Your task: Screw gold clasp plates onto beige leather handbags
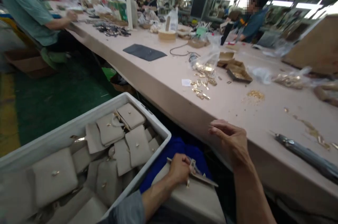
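Observation:
A beige handbag (196,199) lies in my lap, with gold-coloured metal fittings near its upper edge. My left hand (180,168) is closed on the bag's flap edge, and its fingers partly cover the fittings there. Above and to the right, by the table's front edge, is my right hand (229,136), apart from the bag. Its thumb and fingertips are pinched together; something thin and tiny seems to stick out, too small to name. A dark power screwdriver (303,152) lies on the table to the right of that hand.
Left of me, a white plastic crate (165,139) holds several beige handbags. Gold metal pieces (202,88), small gold parts (255,94), an open cardboard box (239,71) and a dark sheet (144,52) lie on the long table (163,76). Other people sit along it.

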{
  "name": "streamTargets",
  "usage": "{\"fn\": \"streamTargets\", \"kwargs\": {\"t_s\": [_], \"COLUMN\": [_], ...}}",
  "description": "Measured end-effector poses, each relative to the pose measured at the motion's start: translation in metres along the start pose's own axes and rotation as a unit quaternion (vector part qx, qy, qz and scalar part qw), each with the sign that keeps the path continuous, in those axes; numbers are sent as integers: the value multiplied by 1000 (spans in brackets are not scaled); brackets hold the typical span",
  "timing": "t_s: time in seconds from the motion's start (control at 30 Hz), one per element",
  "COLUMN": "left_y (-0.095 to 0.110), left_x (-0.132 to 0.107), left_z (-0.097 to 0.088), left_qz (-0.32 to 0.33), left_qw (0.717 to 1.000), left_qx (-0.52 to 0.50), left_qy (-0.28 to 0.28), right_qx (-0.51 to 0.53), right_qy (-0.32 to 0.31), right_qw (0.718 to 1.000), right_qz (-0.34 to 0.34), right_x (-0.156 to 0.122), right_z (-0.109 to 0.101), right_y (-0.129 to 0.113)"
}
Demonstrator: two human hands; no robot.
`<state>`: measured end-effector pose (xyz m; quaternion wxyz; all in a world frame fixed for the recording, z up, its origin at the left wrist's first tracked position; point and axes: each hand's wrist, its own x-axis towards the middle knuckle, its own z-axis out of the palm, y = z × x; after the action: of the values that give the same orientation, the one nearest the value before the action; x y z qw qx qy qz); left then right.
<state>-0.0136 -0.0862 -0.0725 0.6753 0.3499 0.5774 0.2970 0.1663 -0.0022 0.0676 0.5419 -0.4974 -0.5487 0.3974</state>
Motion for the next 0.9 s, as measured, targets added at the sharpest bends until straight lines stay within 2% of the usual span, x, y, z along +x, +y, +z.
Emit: {"fn": "streamTargets", "kwargs": {"t_s": [0.07, 0.13, 0.27, 0.4, 0.5, 0.6, 0.9], "left_y": [4, 7, 8, 8, 9, 10, 13], "left_x": [-2, -2, 0, 2, 3, 3, 2], "left_z": [0, 0, 4, 11, 15, 18, 20], "left_qz": [5, 9, 9, 7, 2, -6, -38], "left_qw": [1000, 999, 999, 999, 999, 998, 996], "left_qx": [16, 34, 43, 42, 41, 36, 44], "left_qy": [-10, -18, -21, -29, -36, -48, -66], "right_qx": [46, 69, 34, 25, -20, -17, -39], "right_qy": [-33, -35, 4, 5, 7, 4, -6], "right_qw": [998, 995, 992, 980, 979, 974, 977], "right_qz": [33, 66, 122, 197, 202, 225, 208], "right_x": [-40, -72, -107, -114, -115, -117, -119], "right_z": [4, 5, 3, 0, -3, -6, -11], "right_y": [19, 43, 86, 105, 110, 113, 116]}}
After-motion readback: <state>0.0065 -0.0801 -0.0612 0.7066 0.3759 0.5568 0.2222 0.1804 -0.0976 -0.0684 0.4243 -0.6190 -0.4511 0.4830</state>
